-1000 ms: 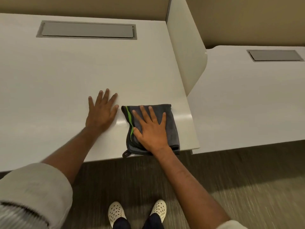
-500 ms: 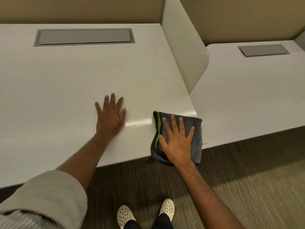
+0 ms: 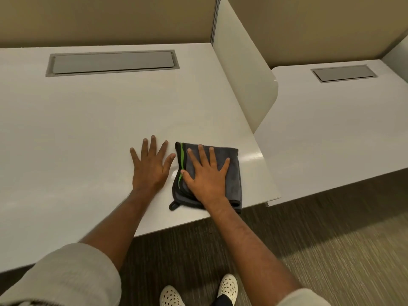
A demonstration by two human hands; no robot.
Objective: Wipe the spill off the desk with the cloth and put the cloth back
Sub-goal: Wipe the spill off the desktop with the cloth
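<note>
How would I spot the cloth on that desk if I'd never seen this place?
Find the big pale desk with the upright divider on its right. Near its front right corner, the right hand presses flat on the cloth: dark grey, folded, with a bright green stripe.

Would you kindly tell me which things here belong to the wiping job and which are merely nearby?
Part of the job:
- folded grey cloth with a green stripe
- white desk top
- right hand, flat on the cloth
- left hand, flat on the desk

Merely nearby:
- grey cable hatch
- white divider panel
- neighbouring white desk
</note>
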